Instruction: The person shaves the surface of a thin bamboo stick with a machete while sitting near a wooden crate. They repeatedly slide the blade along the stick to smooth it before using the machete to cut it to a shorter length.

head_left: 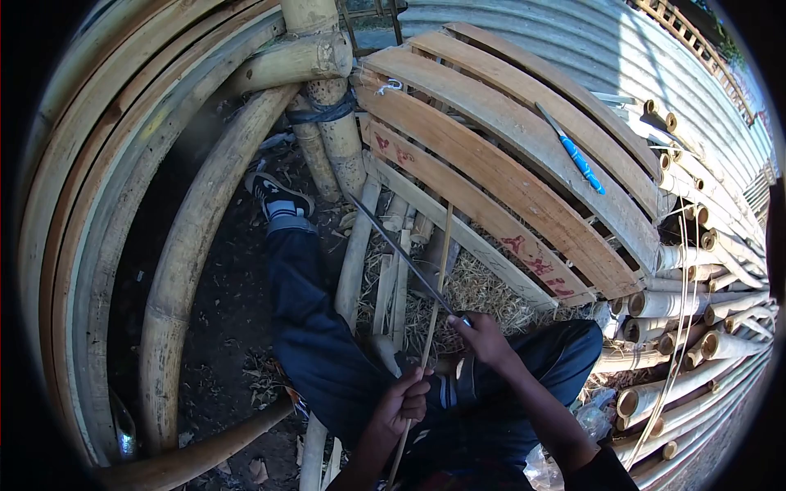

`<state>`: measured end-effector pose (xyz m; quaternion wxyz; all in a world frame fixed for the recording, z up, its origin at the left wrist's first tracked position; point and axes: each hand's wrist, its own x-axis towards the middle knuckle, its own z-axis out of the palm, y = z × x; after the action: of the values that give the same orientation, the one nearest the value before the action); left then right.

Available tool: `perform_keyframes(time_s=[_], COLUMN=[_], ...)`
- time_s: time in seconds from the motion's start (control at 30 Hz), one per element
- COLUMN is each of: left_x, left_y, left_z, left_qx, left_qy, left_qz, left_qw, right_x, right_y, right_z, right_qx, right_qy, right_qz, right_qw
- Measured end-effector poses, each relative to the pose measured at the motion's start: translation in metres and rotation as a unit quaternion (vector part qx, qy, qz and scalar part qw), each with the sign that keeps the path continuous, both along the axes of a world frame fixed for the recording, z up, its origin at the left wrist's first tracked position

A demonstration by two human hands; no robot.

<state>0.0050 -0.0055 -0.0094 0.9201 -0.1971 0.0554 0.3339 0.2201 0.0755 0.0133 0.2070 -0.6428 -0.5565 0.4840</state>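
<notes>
My left hand [403, 401] is closed round a thin bamboo strip [442, 270], which runs upward from my lap toward the wooden crate. To its right, my right hand [483, 337] grips the handle of a long, dark blade [401, 252]. The blade points up and left, and it crosses the strip a little above my hands. On top of the slatted wooden crate [491, 164] lies a knife with a blue handle [581, 164].
Thick bamboo poles [184, 262] and long planks [90, 221] curve along the left. Stacked bamboo poles [696, 307] fill the right side, below a corrugated metal sheet [524, 41]. Shavings [483, 286] cover the ground under the crate. My shoe [278, 196] rests near an upright post [340, 139].
</notes>
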Motion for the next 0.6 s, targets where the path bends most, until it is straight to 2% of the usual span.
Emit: perform_keyframes(time_s=[0.03,0.1,0.17,0.23,0.3,0.4,0.53,0.6], left_x=[0.002,0.005,0.005,0.005,0.003,0.000,0.001,0.002], left_y=[0.000,0.000,0.000,0.002,0.004,0.010,0.012,0.016], left_z=[0.001,0.001,0.001,0.001,0.001,-0.001,0.002,0.004], left_qx=[0.002,-0.030,-0.021,-0.015,-0.018,-0.005,-0.007,-0.017], left_qy=[-0.001,-0.067,-0.075,-0.083,-0.056,-0.056,-0.031,-0.012], left_qz=[0.001,0.017,0.015,0.011,0.002,-0.002,0.000,-0.002], left_qw=[1.000,0.997,0.997,0.996,0.998,0.998,1.000,1.000], right_x=[0.002,0.003,0.002,0.002,0.001,-0.006,-0.008,-0.009], right_y=[0.006,0.014,0.010,0.000,-0.017,-0.038,-0.045,-0.041], right_z=[0.002,0.008,0.005,0.005,0.007,0.009,0.000,0.000], right_qx=[0.002,-0.043,-0.045,0.001,-0.002,-0.015,-0.025,-0.068], right_qy=[-0.001,0.026,0.012,-0.019,-0.036,0.027,0.083,0.108], right_qz=[0.001,-0.083,-0.074,-0.022,-0.004,0.030,0.012,-0.010], right_qw=[1.000,0.995,0.996,1.000,0.999,0.999,0.996,0.992])
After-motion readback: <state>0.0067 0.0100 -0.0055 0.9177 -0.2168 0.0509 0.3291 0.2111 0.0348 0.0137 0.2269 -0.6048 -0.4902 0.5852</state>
